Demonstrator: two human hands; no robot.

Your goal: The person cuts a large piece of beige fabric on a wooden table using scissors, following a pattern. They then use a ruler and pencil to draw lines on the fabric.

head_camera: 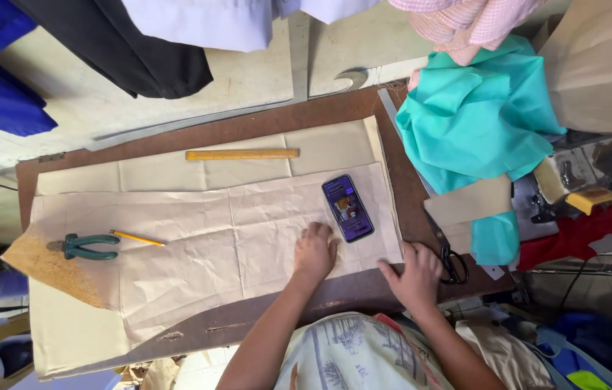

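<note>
**Flat on creased pattern paper**

Both hands press down, holding nothing. The left hand (315, 253) lies with fingers spread on the creased tan pattern paper (198, 238), which covers cream cloth on the brown wooden desk (407, 180). The right hand (416, 276) rests at the paper's corner, fingers apparently loose, beside black-handled scissors (450, 261). A glossy dark smartphone (348, 208) lies just above.

One camera only, worn on the person's head, facing almost straight down onto the bench (198, 130). It sits fairly high above the work, near enough to take in most of the bench's length, the person's forearms rising from the bottom edge. The far wall side lies along the top of the frame. No second view exists for overlap.
</note>
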